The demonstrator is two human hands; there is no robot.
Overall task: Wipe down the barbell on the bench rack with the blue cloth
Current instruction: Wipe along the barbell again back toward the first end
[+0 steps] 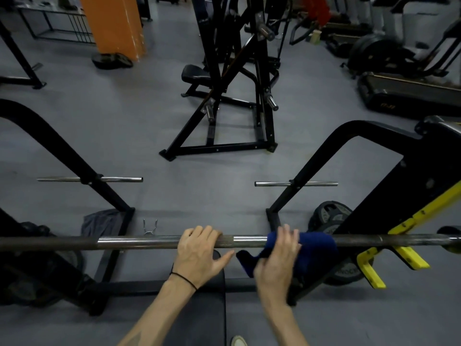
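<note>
Barbell [154,242] lies level across the lower part of the view, from the left edge to the right edge, and on the right side it rests on the bench rack [389,196], where yellow hooks [409,257] stick out under it. Nearest to the camera is the black bench pad [199,308], just below the bar, and beside it, at the bottom edge, the tip of a light shoe [238,342] shows. The left hand [199,250] holds the bar near its middle: the fingers curl over the top of it and the thumb points to the right under it. A thin black band [183,278] goes around this wrist. The right hand [278,255] is just to the right and presses the blue cloth [314,245] around the bar, with the fingers curled over the cloth; a loose end of the cloth hangs down between the two hands. This hand looks a little blurred. Behind the bar, on the grey floor [199,196], a metal spring collar [150,227] lies near the left upright, and weight plates [329,216] lean at the foot of the right upright. Farther away stands a black plate-loaded machine [232,96], and at the far left an orange pillar [114,23].
</note>
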